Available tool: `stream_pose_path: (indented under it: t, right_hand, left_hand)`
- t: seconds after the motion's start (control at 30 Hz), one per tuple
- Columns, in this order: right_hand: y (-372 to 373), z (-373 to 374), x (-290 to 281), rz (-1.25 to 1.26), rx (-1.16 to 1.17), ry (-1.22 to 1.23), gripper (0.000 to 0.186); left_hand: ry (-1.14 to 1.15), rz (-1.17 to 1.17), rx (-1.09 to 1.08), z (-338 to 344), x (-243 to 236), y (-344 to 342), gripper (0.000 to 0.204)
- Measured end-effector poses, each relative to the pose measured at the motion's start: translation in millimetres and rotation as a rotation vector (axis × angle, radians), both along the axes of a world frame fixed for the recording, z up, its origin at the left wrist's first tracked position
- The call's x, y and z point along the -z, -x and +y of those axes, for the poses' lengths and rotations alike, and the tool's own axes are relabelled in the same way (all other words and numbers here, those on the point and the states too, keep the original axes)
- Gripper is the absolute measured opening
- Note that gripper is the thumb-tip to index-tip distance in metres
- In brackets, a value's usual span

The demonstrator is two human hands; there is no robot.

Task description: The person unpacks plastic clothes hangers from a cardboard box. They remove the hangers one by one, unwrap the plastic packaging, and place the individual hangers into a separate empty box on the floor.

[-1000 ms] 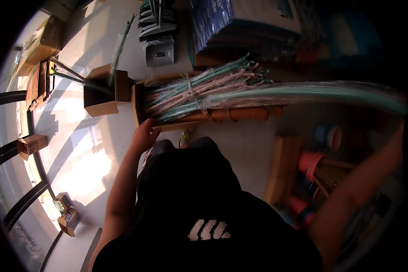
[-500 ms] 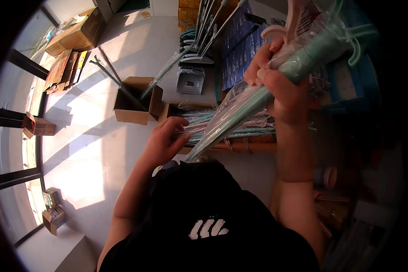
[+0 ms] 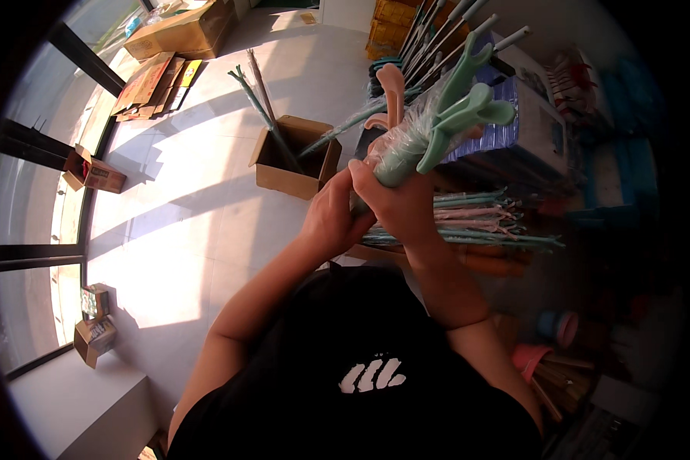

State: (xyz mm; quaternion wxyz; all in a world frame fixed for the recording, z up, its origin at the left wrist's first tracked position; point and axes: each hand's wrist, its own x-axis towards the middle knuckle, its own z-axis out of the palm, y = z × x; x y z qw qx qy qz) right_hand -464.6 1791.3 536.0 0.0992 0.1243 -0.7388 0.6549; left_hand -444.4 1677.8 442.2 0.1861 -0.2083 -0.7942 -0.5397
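I hold a bundle of green poles with forked, hook-like ends, partly wrapped in clear plastic film. It tilts up to the right in front of my chest. My right hand is closed around it just below the green hooks. My left hand is closed on it as well, beside the right hand and a little lower. A pink hook stands up at the far side of the bundle. The lower part of the poles is hidden behind my hands and arms.
An open cardboard box with several long poles stands ahead. Many green and pink wrapped poles lie to the right, beside blue stacked packages. Flattened cardboard leans by the windows at the left. Long-handled tools stand at the back.
My left hand has come over from the left and closed on the bundle. The bundle and right hand have moved left and down. The view has shifted, too.
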Motion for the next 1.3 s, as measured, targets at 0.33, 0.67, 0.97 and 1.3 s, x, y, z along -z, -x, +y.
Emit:
stream_pose_path:
  t: [0.33,0.67,0.97,1.3]
  right_hand:
    - [4,-44,-4,0.044,-0.289,0.266,0.07]
    - [-1,-38,56,-0.142,-0.43,0.357,0.065]
    - [-19,-43,77,0.061,-0.218,-0.167,0.035]
    - [-32,-39,87,0.061,-0.026,-0.11,0.02]
  left_hand:
    - [-0.113,0.08,-0.007,-42,12,22,0.056]
    - [-0.416,-0.128,0.128,-79,-16,18,0.028]
    - [-0.621,-0.266,0.36,-79,-20,12,0.025]
    - [-0.718,-0.219,0.283,-70,-25,11,0.024]
